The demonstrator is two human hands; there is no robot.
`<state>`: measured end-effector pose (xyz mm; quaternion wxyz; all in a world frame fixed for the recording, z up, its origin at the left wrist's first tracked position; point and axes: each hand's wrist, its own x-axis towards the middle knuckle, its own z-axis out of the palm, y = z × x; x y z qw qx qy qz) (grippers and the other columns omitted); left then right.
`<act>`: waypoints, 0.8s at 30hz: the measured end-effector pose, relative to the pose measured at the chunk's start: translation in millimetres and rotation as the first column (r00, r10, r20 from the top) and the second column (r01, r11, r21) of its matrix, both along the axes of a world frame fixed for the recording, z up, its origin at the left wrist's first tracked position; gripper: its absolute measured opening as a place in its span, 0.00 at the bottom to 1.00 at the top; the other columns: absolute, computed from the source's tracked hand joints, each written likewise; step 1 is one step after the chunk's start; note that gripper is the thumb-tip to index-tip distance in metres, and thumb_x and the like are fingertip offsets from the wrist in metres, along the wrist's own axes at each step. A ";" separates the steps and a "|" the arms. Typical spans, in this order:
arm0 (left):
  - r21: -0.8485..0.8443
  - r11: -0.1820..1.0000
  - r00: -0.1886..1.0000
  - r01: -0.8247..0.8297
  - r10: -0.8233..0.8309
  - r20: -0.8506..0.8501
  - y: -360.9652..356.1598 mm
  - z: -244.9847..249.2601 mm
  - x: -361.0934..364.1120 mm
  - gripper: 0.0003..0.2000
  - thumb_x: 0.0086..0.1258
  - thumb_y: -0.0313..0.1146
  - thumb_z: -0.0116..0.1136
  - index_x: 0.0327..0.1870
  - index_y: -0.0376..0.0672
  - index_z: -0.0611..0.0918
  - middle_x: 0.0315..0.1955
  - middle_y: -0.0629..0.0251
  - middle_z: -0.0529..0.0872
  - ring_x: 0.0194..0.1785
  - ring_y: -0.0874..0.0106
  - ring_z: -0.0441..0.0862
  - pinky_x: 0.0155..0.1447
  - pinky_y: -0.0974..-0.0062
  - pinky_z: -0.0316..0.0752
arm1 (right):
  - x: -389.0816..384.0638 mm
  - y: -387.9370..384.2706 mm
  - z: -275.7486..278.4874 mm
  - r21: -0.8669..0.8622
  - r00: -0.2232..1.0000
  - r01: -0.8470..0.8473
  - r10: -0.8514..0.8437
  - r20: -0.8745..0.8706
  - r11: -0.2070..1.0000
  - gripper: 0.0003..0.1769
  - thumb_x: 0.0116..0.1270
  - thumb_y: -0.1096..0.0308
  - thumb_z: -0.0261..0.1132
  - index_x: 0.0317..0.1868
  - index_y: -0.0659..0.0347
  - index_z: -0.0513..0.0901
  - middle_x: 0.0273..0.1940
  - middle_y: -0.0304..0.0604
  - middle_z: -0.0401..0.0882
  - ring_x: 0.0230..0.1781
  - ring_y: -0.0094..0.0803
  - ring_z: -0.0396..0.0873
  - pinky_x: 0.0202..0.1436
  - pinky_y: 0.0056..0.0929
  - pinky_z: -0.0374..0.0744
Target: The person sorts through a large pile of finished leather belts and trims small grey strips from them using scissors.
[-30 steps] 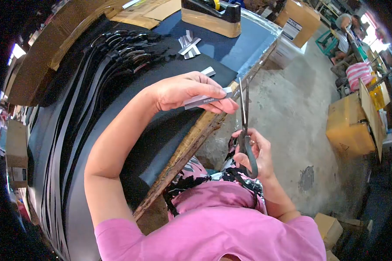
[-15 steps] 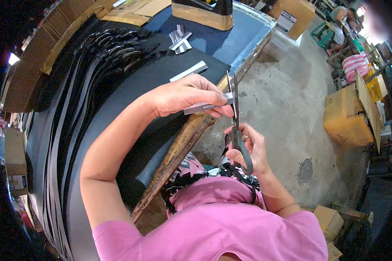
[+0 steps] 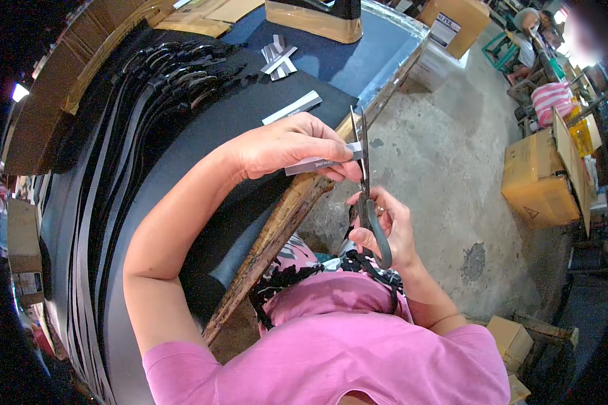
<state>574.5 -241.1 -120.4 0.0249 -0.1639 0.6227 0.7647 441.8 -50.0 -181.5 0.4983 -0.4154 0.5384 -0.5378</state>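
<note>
Pinched between the thumb and fingers of my left hand (image 3: 304, 148) is a grey-and-white printed strip (image 3: 305, 166), with lettering that reads "GENUINE". My right hand (image 3: 390, 233) grips a pair of scissors (image 3: 364, 175) by its dark handles, the blades pointing away from me. The blades stand slightly apart at the tips, and the strip's right end lies right at them. Beyond my left hand, another printed strip (image 3: 292, 107) rests on the black sheet. Farther back lies a small crossed pile of similar strips (image 3: 279, 59).
Long black straps (image 3: 98, 202) lie bundled along the left of the table. A wooden edge (image 3: 250, 260) borders the table. A taped container (image 3: 317, 23) stands at the back. Cardboard boxes (image 3: 537, 179) sit on the floor at right, and another person (image 3: 525, 40) sits farther off.
Both hands, the strip and the scissors hold almost the same position. The view has shifted very slightly.
</note>
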 end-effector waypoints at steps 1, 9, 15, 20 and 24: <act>0.000 1.000 1.000 0.000 0.000 0.000 -0.1 -0.7 -0.2 0.16 0.68 0.37 0.56 0.42 0.30 0.83 0.41 0.58 0.86 0.43 0.76 0.82 0.54 0.81 0.76 | 0.9 -0.5 0.5 -0.018 1.000 0.009 -0.009 -0.003 1.000 0.28 0.51 0.65 0.77 0.47 0.65 0.73 0.23 0.32 0.72 0.21 0.15 0.70 0.24 0.15 0.68; 0.007 1.000 1.000 0.004 -0.004 -0.028 -1.4 -4.8 0.0 0.15 0.68 0.36 0.56 0.42 0.29 0.83 0.40 0.57 0.86 0.43 0.76 0.82 0.54 0.81 0.76 | 0.1 -0.5 1.3 -0.024 1.000 0.003 -0.003 -0.019 1.000 0.26 0.52 0.66 0.76 0.47 0.65 0.72 0.22 0.32 0.72 0.21 0.15 0.70 0.25 0.15 0.68; 0.007 1.000 1.000 -0.015 0.015 -0.008 0.8 -1.8 -0.3 0.15 0.67 0.36 0.55 0.42 0.29 0.83 0.40 0.57 0.86 0.43 0.75 0.82 0.54 0.81 0.76 | 0.7 -0.6 -0.9 -0.024 0.999 0.012 -0.013 -0.032 1.000 0.26 0.53 0.67 0.76 0.48 0.64 0.73 0.21 0.32 0.72 0.21 0.14 0.70 0.24 0.15 0.67; 0.010 1.000 1.000 -0.010 0.010 -0.010 0.5 -2.9 -0.2 0.15 0.68 0.36 0.56 0.43 0.29 0.83 0.41 0.57 0.86 0.44 0.75 0.82 0.54 0.81 0.76 | 1.3 -0.2 0.9 -0.013 0.999 0.019 -0.020 -0.040 1.000 0.25 0.53 0.66 0.76 0.47 0.64 0.73 0.21 0.30 0.72 0.21 0.14 0.70 0.24 0.15 0.67; 0.003 1.000 1.000 -0.005 0.005 -0.005 0.5 -3.1 -0.4 0.16 0.67 0.37 0.56 0.43 0.30 0.83 0.40 0.57 0.86 0.44 0.75 0.82 0.54 0.81 0.75 | 1.4 0.5 0.0 -0.009 0.997 0.024 -0.024 -0.070 1.000 0.25 0.53 0.64 0.76 0.47 0.64 0.74 0.21 0.30 0.71 0.21 0.13 0.69 0.24 0.14 0.66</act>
